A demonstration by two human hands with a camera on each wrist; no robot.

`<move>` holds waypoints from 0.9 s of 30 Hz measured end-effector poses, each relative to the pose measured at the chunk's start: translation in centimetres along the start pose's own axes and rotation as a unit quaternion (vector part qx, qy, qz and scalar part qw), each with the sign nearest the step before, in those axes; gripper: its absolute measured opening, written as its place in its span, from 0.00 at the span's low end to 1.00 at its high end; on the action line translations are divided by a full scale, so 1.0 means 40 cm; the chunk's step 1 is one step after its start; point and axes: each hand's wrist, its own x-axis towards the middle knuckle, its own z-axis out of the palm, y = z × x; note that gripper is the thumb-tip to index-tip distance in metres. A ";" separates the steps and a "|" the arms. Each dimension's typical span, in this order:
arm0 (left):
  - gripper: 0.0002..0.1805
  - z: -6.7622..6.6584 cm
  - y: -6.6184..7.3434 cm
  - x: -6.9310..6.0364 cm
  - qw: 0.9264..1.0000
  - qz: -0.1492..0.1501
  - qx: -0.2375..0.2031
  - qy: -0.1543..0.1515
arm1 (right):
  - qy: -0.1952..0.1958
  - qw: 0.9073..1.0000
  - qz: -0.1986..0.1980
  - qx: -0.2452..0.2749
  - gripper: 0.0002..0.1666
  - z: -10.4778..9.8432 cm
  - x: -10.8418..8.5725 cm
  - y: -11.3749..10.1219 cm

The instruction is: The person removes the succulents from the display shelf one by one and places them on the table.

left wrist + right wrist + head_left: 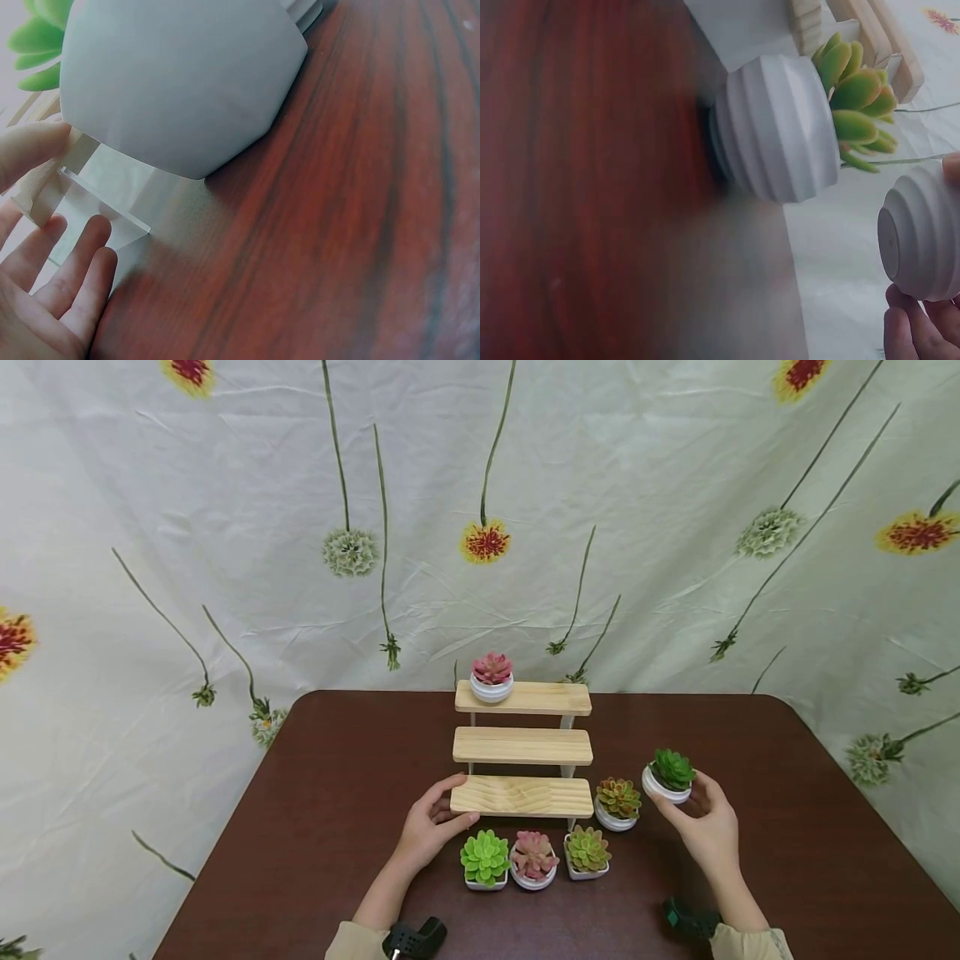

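A dark green potted succulent (670,775) is raised above the table in my right hand (708,827), which pinches its white ribbed pot (922,240) by the sides. With thumb and fingers my left hand (431,827) grips the left end of the lowest tier (521,797) of a three-tier wooden display stand with clear supports (105,202). A pink succulent (492,677) stands at the left of the top tier. Beside the stand's right end sits an orange-green succulent (618,802), shown close in the right wrist view.
In front of the stand are a bright green succulent (485,858), a dusty pink succulent (533,858) and a yellow-green succulent (587,852), all in white pots. The dark brown table (337,760) ends at a flower-patterned cloth (247,510) behind.
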 end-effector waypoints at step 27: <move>0.30 0.002 -0.002 0.000 1.000 0.003 -0.007 0.000 | -0.028 0.998 0.055 -0.016 0.40 -0.025 -0.049 -0.030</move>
